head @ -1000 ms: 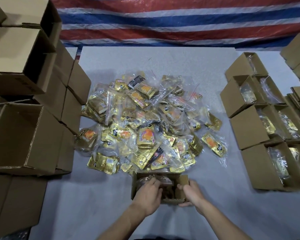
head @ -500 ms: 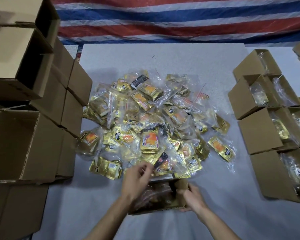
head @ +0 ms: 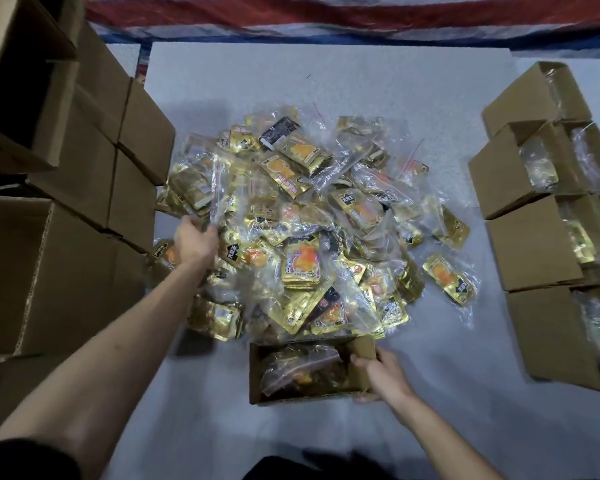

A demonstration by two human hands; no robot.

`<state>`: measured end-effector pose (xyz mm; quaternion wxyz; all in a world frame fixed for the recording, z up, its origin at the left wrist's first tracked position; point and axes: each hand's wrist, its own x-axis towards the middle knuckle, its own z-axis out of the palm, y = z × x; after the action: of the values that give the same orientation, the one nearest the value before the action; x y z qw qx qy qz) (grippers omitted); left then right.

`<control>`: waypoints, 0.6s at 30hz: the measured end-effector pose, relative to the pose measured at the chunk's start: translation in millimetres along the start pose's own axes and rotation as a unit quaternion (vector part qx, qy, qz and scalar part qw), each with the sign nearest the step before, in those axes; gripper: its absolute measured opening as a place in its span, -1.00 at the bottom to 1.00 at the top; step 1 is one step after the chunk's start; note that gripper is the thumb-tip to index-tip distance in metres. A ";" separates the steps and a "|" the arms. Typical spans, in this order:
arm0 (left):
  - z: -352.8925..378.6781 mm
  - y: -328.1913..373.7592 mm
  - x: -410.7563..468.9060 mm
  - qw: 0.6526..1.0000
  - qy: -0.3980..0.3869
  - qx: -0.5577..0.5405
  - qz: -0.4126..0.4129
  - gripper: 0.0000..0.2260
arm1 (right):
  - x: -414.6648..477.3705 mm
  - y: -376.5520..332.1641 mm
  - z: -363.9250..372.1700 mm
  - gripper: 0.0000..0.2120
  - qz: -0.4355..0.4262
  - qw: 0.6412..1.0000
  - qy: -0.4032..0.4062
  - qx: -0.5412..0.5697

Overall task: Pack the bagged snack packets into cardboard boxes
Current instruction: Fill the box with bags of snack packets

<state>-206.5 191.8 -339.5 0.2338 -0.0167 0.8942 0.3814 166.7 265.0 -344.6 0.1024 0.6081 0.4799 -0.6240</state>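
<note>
Presently noted: bagged snack packets point(head: 302, 237) heaped mid-table point(head: 326, 81), just far of the open cardboard box point(head: 256, 375); one clear bag point(head: 302, 372) already lying inside it.

Left hand point(head: 194, 242) at the heap's left edge, fingers closed round the loose plastic of a bag point(head: 193, 188) there. Right hand point(head: 381, 374) gripping the box's right wall, apparently to steady it.

Risks, as judged:
- Possible slip, or a tear near the red zip strip, under a hard pull, given a grip on film only.
- Likely drag on overlapping neighbours, with some sliding left toward the empty boxes point(head: 66, 271).
- Little room left in the box, by the look of it; hence a chance of snagging on the flap or bulging over the rim.
- Tipping of the box if released too soon.

Filled boxes point(head: 534, 244) at right well apart; no evident risk there.
</note>
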 end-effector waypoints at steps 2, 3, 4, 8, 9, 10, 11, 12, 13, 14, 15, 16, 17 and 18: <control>4.6 6.9 10.5 1.000 -0.011 0.016 -0.025 -0.66 | 0.7 -1.7 -0.9 -0.84 0.002 1.000 -0.004 0.007; 6.9 10.1 14.2 0.999 -0.012 0.028 -0.036 -0.64 | 1.4 -2.3 -1.2 -0.85 0.004 1.000 -0.005 0.007; 9.3 12.5 18.4 0.998 -0.016 0.038 -0.046 -0.61 | 2.3 -3.0 -1.4 -0.85 0.007 1.000 -0.005 0.008; 19.2 14.0 28.3 0.994 -0.076 0.023 -0.072 -0.66 | 4.5 -4.6 -1.9 -0.84 0.012 1.000 -0.009 0.004; 21.3 12.2 29.4 0.993 -0.084 0.012 -0.076 -0.71 | 4.9 -4.7 -2.0 -0.84 0.013 1.000 -0.009 0.005; 22.3 10.8 30.4 0.994 -0.078 0.007 -0.075 -0.76 | 5.3 -4.6 -1.8 -0.84 0.016 1.000 -0.009 0.008; 21.5 10.8 30.4 0.996 -0.061 0.010 -0.067 -0.79 | 5.5 -4.0 -1.7 -0.83 0.018 1.000 -0.010 0.009; 19.1 11.2 30.3 0.997 -0.039 0.020 -0.057 -0.83 | 5.6 -3.5 -1.3 -0.82 0.019 1.000 -0.011 0.010; 15.3 12.3 30.0 0.998 -0.016 0.039 -0.045 -0.87 | 5.8 -2.9 -1.2 -0.79 0.020 1.000 -0.012 0.010; 11.3 12.9 30.9 0.998 0.004 0.057 -0.033 -0.89 | 5.8 -2.5 -0.9 -0.77 0.020 1.000 -0.013 0.012; 6.9 14.4 31.2 0.997 0.018 0.070 -0.021 -0.89 | 5.5 -2.0 -0.8 -0.76 0.020 1.000 -0.014 0.013; 3.1 16.5 30.5 0.996 0.028 0.083 -0.002 -0.88 | 5.4 -1.4 -0.5 -0.77 0.021 1.000 -0.014 0.013; -0.2 18.8 28.6 0.993 0.036 0.108 0.026 -0.86 | 5.1 -0.7 -0.4 -0.77 0.021 1.000 -0.013 0.011; -2.8 20.7 26.6 0.985 0.046 0.152 0.064 -0.84 | 4.8 0.2 -0.4 -0.76 0.021 1.000 -0.012 0.009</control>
<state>-235.6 208.5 -335.4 0.1673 0.0589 0.9506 0.2546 165.8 267.4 -348.8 0.1164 0.6112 0.4602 -0.6333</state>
